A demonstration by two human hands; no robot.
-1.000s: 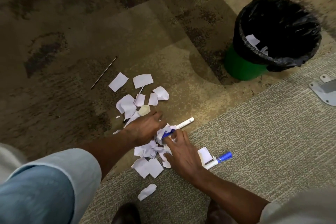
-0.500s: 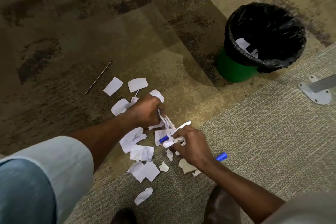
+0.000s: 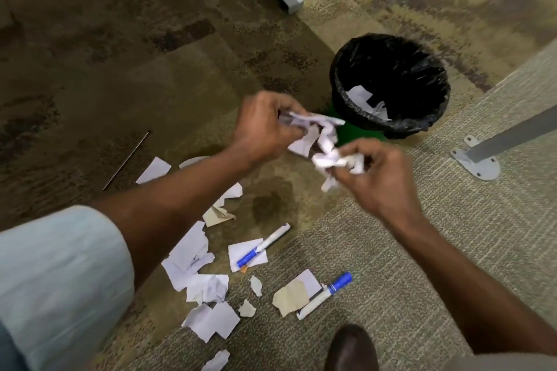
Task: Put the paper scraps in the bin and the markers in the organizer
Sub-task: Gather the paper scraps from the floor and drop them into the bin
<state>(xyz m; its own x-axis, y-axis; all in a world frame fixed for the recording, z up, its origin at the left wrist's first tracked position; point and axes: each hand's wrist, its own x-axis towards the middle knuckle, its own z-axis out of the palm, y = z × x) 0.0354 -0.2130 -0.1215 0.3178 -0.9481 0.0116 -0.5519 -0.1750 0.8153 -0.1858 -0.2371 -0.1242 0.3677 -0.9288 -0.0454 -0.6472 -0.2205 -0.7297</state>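
White paper scraps (image 3: 313,135), crumpled and carrying faint ink marks too small to read, are bunched in both hands above the carpet (image 3: 422,250). The left hand (image 3: 262,126) has its fingers curled tight round one wad, and the right hand (image 3: 382,181) pinches a second wad that touches the first. Loose scraps (image 3: 193,253) lie on the floor below the forearms with two blue-capped white pens whose label print is blurred, the near marker (image 3: 327,295) beside a tan piece (image 3: 291,297) and the far marker (image 3: 263,245) across a scrap, while the black-lined bin (image 3: 337,84) stands just beyond the hands with a few pieces inside.
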